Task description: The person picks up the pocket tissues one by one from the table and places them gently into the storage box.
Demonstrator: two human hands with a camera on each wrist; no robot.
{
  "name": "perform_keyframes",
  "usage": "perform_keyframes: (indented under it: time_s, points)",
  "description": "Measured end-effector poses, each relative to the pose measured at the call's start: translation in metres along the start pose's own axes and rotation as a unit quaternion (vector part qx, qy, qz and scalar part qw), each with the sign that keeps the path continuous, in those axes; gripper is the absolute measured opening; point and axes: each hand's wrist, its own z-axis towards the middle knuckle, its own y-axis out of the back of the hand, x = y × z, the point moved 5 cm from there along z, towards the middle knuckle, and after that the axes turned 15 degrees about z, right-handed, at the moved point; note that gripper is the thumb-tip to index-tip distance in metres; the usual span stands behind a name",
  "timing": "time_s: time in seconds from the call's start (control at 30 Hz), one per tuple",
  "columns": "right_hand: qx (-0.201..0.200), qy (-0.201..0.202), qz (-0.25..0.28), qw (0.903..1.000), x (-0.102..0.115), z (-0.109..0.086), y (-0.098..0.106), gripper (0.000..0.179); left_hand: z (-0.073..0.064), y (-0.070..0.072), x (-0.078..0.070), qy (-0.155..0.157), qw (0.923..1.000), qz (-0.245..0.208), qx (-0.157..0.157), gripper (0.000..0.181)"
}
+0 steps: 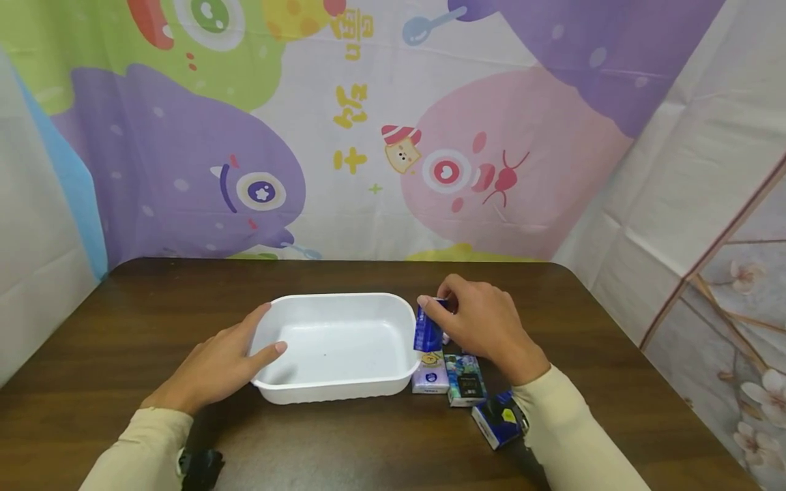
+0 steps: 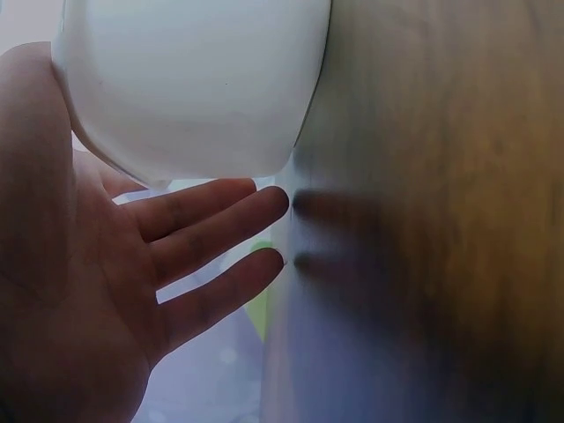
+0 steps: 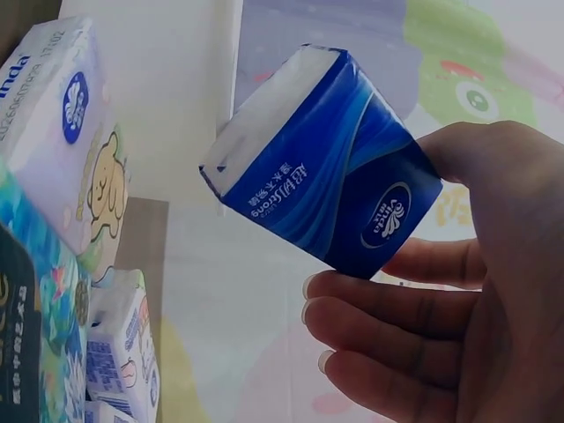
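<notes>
My right hand point(image 1: 488, 320) pinches a blue Vinda tissue pack point(image 1: 428, 333) between thumb and fingers, just off the right end of a white plastic tub point(image 1: 331, 351). In the right wrist view the pack point(image 3: 326, 176) is tilted, its white side turned to the upper left, and the other fingers lie below it. My left hand point(image 1: 211, 365) rests at the tub's left end, thumb over the rim. The left wrist view shows its fingers point(image 2: 211, 304) straight and spread beside the tub's outer wall point(image 2: 198, 97). Inside, the tub shows only its bare white bottom.
Right of the tub lie a pale purple bear-print tissue pack point(image 1: 430, 382), a green-blue floral pack point(image 1: 464, 378) and, by the right wrist, a dark blue pack point(image 1: 497, 419). Small white packs point(image 3: 123, 361) show behind them. A cartoon-print cloth point(image 1: 344, 225) hangs behind the brown table point(image 1: 344, 450).
</notes>
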Motion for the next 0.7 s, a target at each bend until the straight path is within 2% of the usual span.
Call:
perform_keyframes:
  time_s: [0.7]
  points:
    - [-0.019, 0.008, 0.029, 0.9994, 0.0088, 0.0045, -0.0007, 0.042, 0.0002, 0.0002, -0.0018, 0.000, 1.0000, 0.006, 0.001, 0.087]
